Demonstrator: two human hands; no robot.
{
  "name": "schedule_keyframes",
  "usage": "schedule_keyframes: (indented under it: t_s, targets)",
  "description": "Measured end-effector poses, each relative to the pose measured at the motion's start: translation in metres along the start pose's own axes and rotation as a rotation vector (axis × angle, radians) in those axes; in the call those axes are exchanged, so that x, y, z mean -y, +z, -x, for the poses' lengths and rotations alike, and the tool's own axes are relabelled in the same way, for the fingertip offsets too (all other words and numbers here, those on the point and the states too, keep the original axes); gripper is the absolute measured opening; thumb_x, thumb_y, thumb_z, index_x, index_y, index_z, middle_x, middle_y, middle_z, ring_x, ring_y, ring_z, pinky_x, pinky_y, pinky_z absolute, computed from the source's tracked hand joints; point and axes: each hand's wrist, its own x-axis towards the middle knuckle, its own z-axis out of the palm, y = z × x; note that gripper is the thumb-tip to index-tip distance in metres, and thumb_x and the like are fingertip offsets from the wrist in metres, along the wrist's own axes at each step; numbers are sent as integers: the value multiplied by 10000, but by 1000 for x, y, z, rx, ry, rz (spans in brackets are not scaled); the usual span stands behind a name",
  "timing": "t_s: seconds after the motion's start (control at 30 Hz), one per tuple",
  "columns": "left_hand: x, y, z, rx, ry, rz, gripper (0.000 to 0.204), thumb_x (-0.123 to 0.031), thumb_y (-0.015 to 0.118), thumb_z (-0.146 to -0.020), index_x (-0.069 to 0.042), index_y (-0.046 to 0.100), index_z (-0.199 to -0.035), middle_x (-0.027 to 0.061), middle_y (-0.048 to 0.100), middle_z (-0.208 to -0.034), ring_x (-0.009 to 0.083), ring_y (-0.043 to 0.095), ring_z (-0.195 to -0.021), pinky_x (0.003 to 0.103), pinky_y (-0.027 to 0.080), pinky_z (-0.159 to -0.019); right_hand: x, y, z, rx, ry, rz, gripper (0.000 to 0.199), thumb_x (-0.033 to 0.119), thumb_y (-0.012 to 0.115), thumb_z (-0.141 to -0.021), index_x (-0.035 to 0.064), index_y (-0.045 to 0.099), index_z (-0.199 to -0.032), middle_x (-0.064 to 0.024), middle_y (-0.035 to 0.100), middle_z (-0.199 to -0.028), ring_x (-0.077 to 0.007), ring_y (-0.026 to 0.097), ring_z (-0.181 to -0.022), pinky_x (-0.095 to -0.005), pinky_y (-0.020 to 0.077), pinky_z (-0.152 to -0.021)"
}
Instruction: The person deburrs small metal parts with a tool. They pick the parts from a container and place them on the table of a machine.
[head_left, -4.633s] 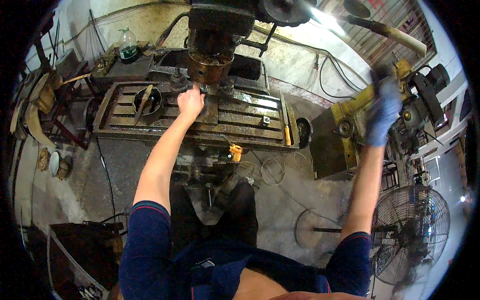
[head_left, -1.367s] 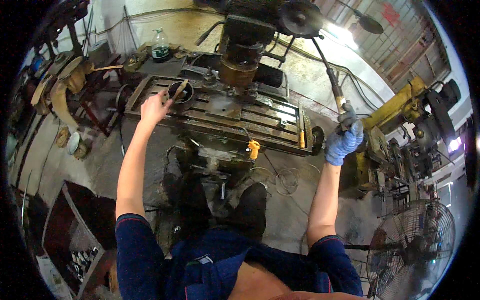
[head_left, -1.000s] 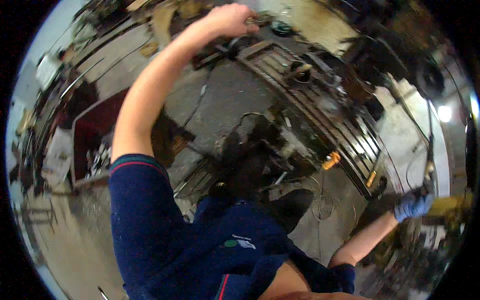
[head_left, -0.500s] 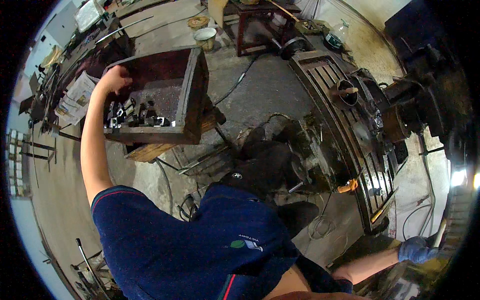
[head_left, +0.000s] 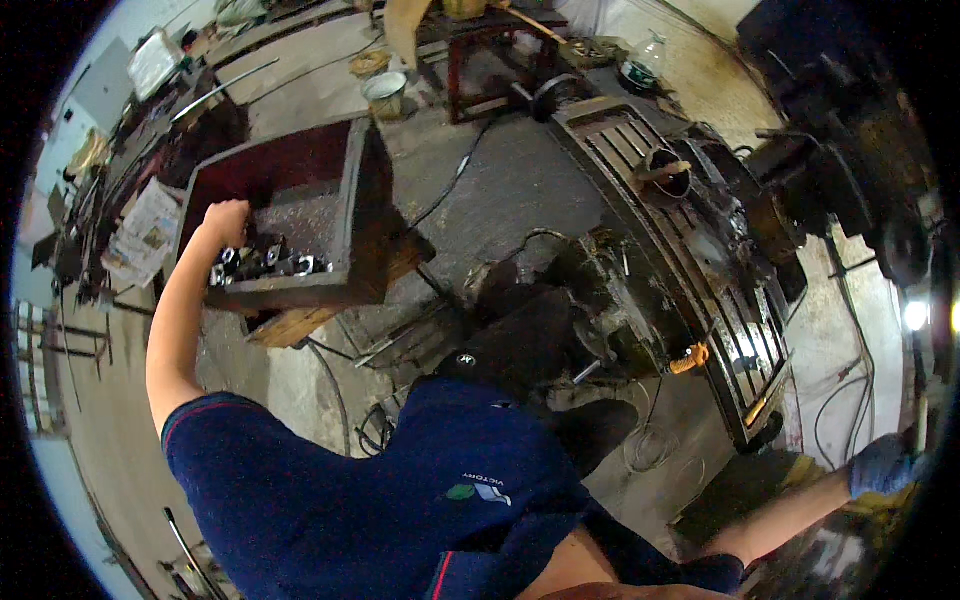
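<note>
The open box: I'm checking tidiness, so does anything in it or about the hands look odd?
Two things. In the box, metal parts lie jumbled toward one side and specks dot the floor, which looks untidy. Also, the left hand is bare while the right hand wears a blue glove, a mismatch.

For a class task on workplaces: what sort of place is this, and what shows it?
Probably a metalworking shop: a heavy machine stands over a slotted metal table, and small metal parts lie in an open box.
</note>
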Motion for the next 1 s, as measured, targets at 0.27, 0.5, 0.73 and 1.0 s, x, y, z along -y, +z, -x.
schedule_keyframes:
  t_s: [0.27, 0.5, 0.73, 1.0]
  targets:
    - [43, 66, -11, -271, 13, 164, 541, -230, 732, -548, -39, 474, -983, 148, 540, -889, 345, 527, -877, 433, 438, -736, -4, 15, 146, -321, 279, 207, 388, 220, 467, -870, -38, 513, -1156, -183, 524, -1179, -268, 485, -1102, -366, 326, -987]
    - [-6, -59, -23, -617, -75, 508, 236, -154, 691, -676, -25, 600, -851, 133, 612, -833, 320, 583, -784, 404, 452, -695, -68, 50, 322, 101, 1186, 419, 280, 189, 604, -807, -11, 627, -1001, -42, 620, -829, -101, 547, -724, -243, 456, -650]
    - [-118, -236, -71, -713, 425, 1030, 157, -81, 637, -747, 41, 540, -724, 7, 549, -650, 66, 467, -578, 223, 377, -533, -182, 61, 421, -116, 1431, 179, 288, 240, 720, -720, 62, 631, -929, 14, 585, -785, -107, 513, -697, -268, 405, -638]
    - [-337, -334, -54, -782, 802, 980, 257, -159, 681, -681, 38, 606, -829, 119, 638, -721, 170, 610, -663, 291, 468, -623, -127, 114, 364, -131, 1108, 453, 492, 183, 730, -711, 2, 521, -1117, -48, 591, -909, -128, 525, -751, -279, 448, -712]
